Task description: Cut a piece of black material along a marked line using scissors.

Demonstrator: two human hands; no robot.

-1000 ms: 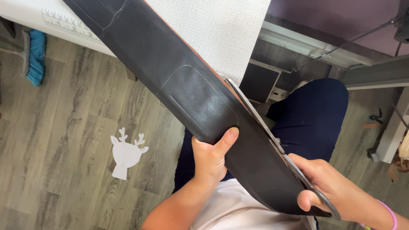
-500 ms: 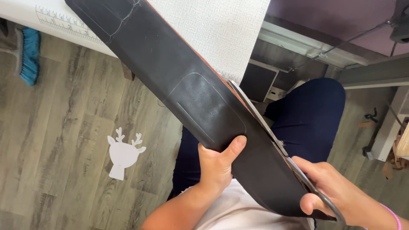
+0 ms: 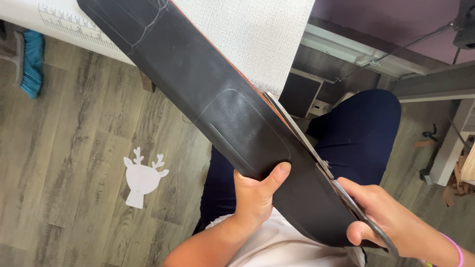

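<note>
Hands were both clamped: left hand point(image 3: 257, 190) gripped the black leather strip point(image 3: 208, 104), running up-left away; right hand point(image 3: 381, 212) worked scissors point(image 3: 316, 153) along its right edge.

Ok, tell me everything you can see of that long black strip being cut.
The black strip is long, wide and stiff-looking, like leather, matte, with an orange-brown edge. Faint outlines of rounded shapes are drawn on it. It slants from upper left to lower right. The left hand grips its lower edge; scissors in the right hand meet its right edge.
</note>
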